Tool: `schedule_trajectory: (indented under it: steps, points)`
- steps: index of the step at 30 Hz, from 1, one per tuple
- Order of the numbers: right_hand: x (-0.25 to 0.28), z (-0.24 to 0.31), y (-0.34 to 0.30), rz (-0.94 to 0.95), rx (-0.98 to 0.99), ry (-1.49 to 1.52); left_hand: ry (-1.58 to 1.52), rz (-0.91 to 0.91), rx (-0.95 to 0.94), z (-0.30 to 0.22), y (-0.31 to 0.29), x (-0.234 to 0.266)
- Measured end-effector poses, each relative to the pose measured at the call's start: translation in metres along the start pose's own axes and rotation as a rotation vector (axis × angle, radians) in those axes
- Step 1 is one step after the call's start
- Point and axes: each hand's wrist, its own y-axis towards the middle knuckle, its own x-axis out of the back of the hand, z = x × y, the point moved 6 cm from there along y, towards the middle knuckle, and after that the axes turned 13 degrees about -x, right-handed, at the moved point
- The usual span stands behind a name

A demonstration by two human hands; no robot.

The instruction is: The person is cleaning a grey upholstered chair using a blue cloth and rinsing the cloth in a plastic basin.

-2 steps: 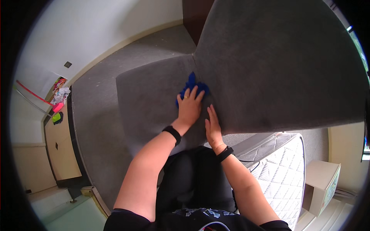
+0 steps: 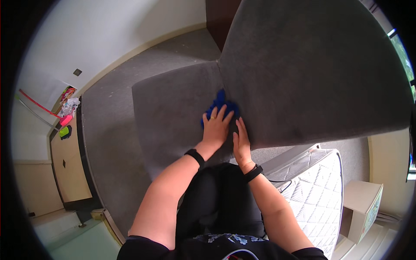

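Head view: grey upholstery stands over grey floor.

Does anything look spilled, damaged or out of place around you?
A crumpled white plastic-looking heap lies untidily beside a pink broom-like head at far left, and the grey floor shows stray pale flecks. Around the blue cloth under the left hand, the grey upholstered surface shows no clear spill or tear.

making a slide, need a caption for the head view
Left hand spread on a blue cloth against gray upholstery, right hand close by.
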Motion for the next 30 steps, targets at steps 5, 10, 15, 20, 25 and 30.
schedule_trajectory:
  steps: [5, 10, 15, 20, 25, 30]
  points:
    - [0.016, 0.009, -0.019, -0.081, -0.022, 0.017, -0.075, 0.072, -0.051, -0.042, -0.046, 0.003]
    - [0.022, 0.007, -0.040, -0.109, -0.003, -0.004, -0.059, 0.224, -0.207, -0.067, -0.085, 0.001]
    - [0.023, 0.014, -0.051, -0.114, -0.063, -0.043, -0.059, 0.265, -0.319, -0.062, -0.109, 0.008]
    - [0.018, -0.005, -0.052, -0.154, -0.118, 0.010, 0.004, 0.118, -0.125, -0.034, -0.094, 0.006]
    - [0.023, -0.018, -0.050, -0.210, -0.191, 0.031, 0.083, 0.035, 0.205, 0.037, -0.037, 0.006]
    - [0.018, -0.015, -0.055, -0.204, -0.219, 0.043, 0.102, 0.024, 0.254, 0.064, -0.020, 0.010]
